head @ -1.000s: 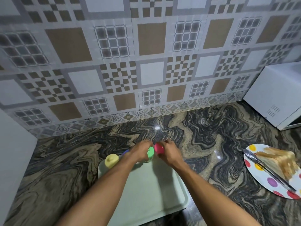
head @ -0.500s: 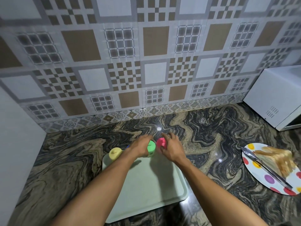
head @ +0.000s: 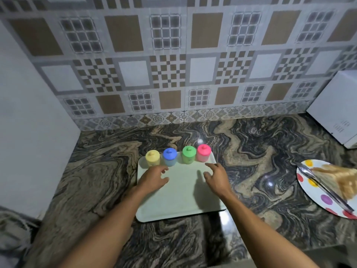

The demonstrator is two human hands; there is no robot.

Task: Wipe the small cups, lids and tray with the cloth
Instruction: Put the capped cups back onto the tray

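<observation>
Two bare forearms rise from the bottom of the frame and meet over the tray (head: 179, 200), a pale green slab lying on the marbled counter (head: 251, 171) just below centre. The left hand (head: 154, 177) hovers over the tray's left half and the right hand (head: 216, 177) over its right edge. Both have their fingers loosely spread and hold nothing. No cloth is in either hand. At the lower left edge of the frame, well apart from the tray, lies what may be the cloth (head: 11, 235), a grey crumpled heap too blurred and cropped to be sure of. If it is the cloth, the left hand is the nearer one to fetch it. Beyond the fingertips, toward the top of the frame, four cups stand upright in a row that runs left to right along the tray's far edge: yellow cup (head: 152, 159), blue cup (head: 170, 158), green cup (head: 188, 156) and pink cup (head: 203, 154). The left fingers point at the gap between yellow and blue, just short of them. The right fingers end just below the pink one. All four lids (head: 188, 150) are on, so the insides are hidden. At the right edge a spotted plate (head: 301, 177) carries sliced bread (head: 343, 178) and tongs (head: 324, 187); the frame cuts it off. Farther up the right a white appliance (head: 336, 107) is also cropped, a plain white panel (head: 29, 113) fills the left, and the patterned tile wall (head: 173, 55) closes the top.
</observation>
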